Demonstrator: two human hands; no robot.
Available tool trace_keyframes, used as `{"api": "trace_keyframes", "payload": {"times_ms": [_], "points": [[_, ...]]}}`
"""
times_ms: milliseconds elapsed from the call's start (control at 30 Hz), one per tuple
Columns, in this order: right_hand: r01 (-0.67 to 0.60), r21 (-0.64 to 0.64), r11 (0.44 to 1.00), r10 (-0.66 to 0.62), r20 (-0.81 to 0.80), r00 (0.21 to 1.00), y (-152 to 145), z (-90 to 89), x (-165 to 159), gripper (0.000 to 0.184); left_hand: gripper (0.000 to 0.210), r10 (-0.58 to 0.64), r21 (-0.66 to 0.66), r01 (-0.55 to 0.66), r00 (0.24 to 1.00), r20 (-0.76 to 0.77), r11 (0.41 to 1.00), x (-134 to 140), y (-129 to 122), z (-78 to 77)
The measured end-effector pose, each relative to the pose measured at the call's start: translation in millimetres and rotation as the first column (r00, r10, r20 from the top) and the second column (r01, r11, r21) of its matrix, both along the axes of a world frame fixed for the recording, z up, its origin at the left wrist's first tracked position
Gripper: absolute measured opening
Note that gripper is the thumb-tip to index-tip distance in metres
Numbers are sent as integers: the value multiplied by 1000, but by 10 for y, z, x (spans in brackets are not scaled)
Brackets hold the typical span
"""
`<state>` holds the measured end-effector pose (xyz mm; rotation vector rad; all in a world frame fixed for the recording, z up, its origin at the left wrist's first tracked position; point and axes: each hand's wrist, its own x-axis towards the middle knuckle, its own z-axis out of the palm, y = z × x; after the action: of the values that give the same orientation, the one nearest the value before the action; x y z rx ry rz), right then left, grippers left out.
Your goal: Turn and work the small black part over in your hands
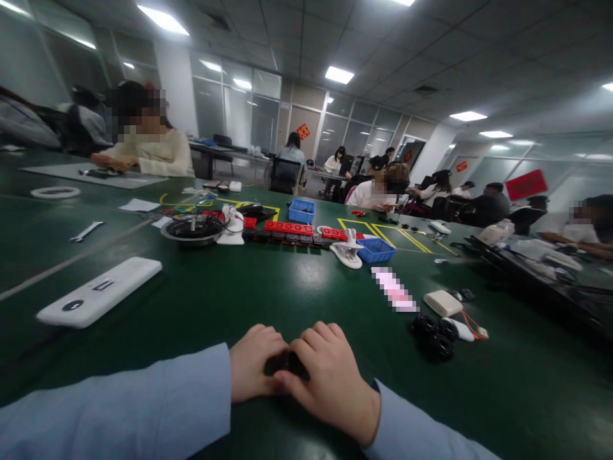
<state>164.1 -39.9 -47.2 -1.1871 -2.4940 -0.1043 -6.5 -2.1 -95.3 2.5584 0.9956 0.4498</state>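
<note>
My left hand [256,361] and my right hand [330,374] meet low in the middle, just above the near part of the green table [205,306]. Both have their fingers curled inward, with the fingertips nearly touching. Something small and dark shows in the gap between them; the fingers hide most of it and I cannot make out its kind. To the right of my right hand lies a cluster of black ring-shaped pieces [440,345]. Beside them are a cream-coloured block [443,303], a small white piece [460,329] and orange wires [472,319].
A white oblong case [100,291] and a wrench [87,231] lie at left. Further back are a round black part with coiled cable [191,227], red and black strips [288,229], white clamps [348,252] and blue bins [376,250]. A person [158,150] sits across, at left.
</note>
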Motion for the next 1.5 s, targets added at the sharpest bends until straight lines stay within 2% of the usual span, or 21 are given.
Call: {"api": "trace_keyframes", "payload": {"times_ms": [133, 267, 500, 733, 1033, 1500], "points": [[-43, 31, 999, 44, -27, 999, 49, -117, 15, 17, 25, 29, -16, -29, 1000, -11, 999, 13, -21, 29], [-79, 63, 995, 83, -67, 994, 65, -187, 26, 16, 23, 41, -77, -42, 999, -18, 996, 17, -32, 90], [-114, 82, 990, 122, -99, 988, 47, -210, 44, 17, 22, 25, -91, -25, 1000, -7, 996, 6, -25, 93], [-181, 23, 983, 183, -148, 972, 41, -199, 63, 15, 20, -6, -97, 4, 1000, -10, 995, -12, -8, 81], [-348, -9, 938, 333, -269, 904, 56, -194, 85, 22, 23, -18, -114, 15, 1000, -25, 993, -15, 11, 85], [-492, -15, 871, 445, -403, 800, 76, -184, 79, 19, 24, -30, -138, 30, 1000, -1, 990, -29, 24, 65]]}}
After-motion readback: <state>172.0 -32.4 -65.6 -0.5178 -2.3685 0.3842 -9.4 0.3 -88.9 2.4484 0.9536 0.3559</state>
